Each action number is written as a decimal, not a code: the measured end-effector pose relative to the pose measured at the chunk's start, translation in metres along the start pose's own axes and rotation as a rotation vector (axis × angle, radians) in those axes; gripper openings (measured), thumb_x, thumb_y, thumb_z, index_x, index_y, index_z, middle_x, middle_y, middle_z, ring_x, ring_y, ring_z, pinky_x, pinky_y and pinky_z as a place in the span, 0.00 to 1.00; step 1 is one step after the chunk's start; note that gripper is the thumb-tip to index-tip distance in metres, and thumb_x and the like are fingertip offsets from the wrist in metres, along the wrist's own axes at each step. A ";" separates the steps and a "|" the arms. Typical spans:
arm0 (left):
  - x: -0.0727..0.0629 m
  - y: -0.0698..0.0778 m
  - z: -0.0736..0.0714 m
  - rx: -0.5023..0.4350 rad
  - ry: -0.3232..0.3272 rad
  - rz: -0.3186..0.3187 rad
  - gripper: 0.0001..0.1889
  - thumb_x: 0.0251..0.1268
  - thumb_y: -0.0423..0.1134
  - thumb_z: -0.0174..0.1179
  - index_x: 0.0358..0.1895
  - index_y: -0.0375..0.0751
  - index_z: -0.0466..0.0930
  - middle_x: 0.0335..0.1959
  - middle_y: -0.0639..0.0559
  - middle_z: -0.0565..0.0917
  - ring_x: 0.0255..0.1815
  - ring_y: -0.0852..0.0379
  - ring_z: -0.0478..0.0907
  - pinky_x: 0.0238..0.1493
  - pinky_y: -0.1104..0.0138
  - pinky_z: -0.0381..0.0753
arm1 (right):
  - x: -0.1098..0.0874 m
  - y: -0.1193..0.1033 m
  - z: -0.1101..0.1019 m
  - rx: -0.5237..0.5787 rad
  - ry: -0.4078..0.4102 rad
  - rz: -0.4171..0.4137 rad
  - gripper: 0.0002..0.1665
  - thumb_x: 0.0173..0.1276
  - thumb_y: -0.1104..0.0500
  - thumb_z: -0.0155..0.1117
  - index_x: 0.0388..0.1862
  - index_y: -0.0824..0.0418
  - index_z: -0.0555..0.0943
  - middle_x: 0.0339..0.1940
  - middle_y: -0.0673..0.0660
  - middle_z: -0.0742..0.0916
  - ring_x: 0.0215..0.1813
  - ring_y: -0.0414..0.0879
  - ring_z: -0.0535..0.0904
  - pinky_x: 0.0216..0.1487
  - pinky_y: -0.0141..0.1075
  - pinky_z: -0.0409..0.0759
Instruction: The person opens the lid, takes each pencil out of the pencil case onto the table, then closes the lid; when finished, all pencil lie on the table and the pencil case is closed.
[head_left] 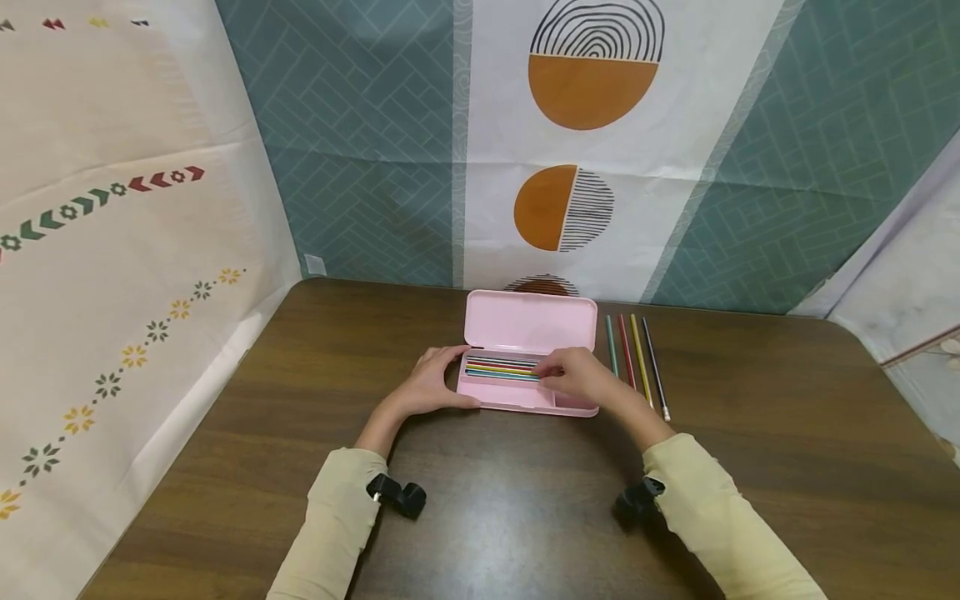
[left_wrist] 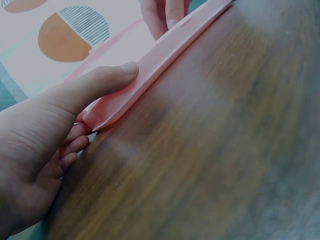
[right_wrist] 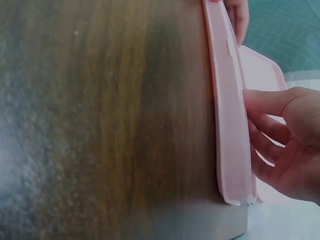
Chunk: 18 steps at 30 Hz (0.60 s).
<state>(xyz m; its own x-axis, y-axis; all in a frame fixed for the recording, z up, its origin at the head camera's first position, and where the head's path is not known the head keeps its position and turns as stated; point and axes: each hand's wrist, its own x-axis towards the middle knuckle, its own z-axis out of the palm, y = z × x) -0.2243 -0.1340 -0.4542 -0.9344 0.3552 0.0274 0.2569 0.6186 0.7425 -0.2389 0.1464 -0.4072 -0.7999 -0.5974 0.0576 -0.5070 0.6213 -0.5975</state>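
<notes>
A pink pencil case (head_left: 513, 397) lies with its lid (head_left: 528, 321) raised at the back. Several coloured pencils (head_left: 498, 368) lie side by side inside. My left hand (head_left: 431, 385) grips the case's left end, its thumb (left_wrist: 117, 77) along the front wall and its other fingers round the far side. Over the right part of the case, my right hand (head_left: 577, 373) reaches in, with fingertips pinched at the right end of the pencils. The case wall hides those fingertips in the right wrist view.
Right of the case, a green pencil (head_left: 611, 343), a red pencil (head_left: 626, 350), a yellow pencil (head_left: 641, 354) and a dark pencil with a white eraser end (head_left: 656, 362) lie roughly parallel on the brown wooden table (head_left: 495, 500). Patterned cloths hang behind it.
</notes>
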 end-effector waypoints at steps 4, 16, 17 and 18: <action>0.000 0.001 -0.001 -0.006 0.006 0.007 0.51 0.40 0.52 0.78 0.71 0.41 0.64 0.65 0.45 0.70 0.63 0.47 0.60 0.61 0.49 0.63 | 0.003 -0.001 0.001 -0.038 -0.025 -0.016 0.08 0.61 0.71 0.66 0.39 0.69 0.87 0.34 0.58 0.87 0.33 0.44 0.76 0.38 0.38 0.78; 0.000 0.001 -0.001 0.002 0.005 0.013 0.50 0.40 0.52 0.78 0.71 0.41 0.65 0.66 0.44 0.70 0.64 0.47 0.59 0.63 0.49 0.61 | 0.008 -0.009 0.000 -0.097 -0.105 -0.020 0.09 0.62 0.75 0.62 0.38 0.68 0.86 0.33 0.58 0.86 0.35 0.47 0.76 0.43 0.41 0.79; 0.000 0.001 -0.001 0.003 0.006 0.015 0.50 0.40 0.52 0.78 0.70 0.40 0.65 0.65 0.44 0.70 0.64 0.46 0.59 0.63 0.48 0.61 | 0.008 -0.009 0.000 -0.100 -0.109 -0.023 0.09 0.62 0.75 0.62 0.38 0.68 0.86 0.33 0.58 0.86 0.35 0.47 0.76 0.43 0.41 0.79; 0.000 0.002 -0.001 0.003 0.007 0.016 0.50 0.40 0.51 0.78 0.70 0.41 0.65 0.65 0.44 0.71 0.64 0.47 0.59 0.63 0.48 0.61 | 0.008 -0.009 0.000 -0.103 -0.115 -0.026 0.09 0.62 0.75 0.62 0.38 0.68 0.86 0.34 0.58 0.86 0.35 0.47 0.76 0.44 0.42 0.78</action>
<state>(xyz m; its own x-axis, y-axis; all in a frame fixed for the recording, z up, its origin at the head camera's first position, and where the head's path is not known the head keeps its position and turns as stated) -0.2239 -0.1338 -0.4523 -0.9317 0.3605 0.0438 0.2727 0.6147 0.7401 -0.2409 0.1356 -0.4009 -0.7469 -0.6646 -0.0229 -0.5624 0.6497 -0.5116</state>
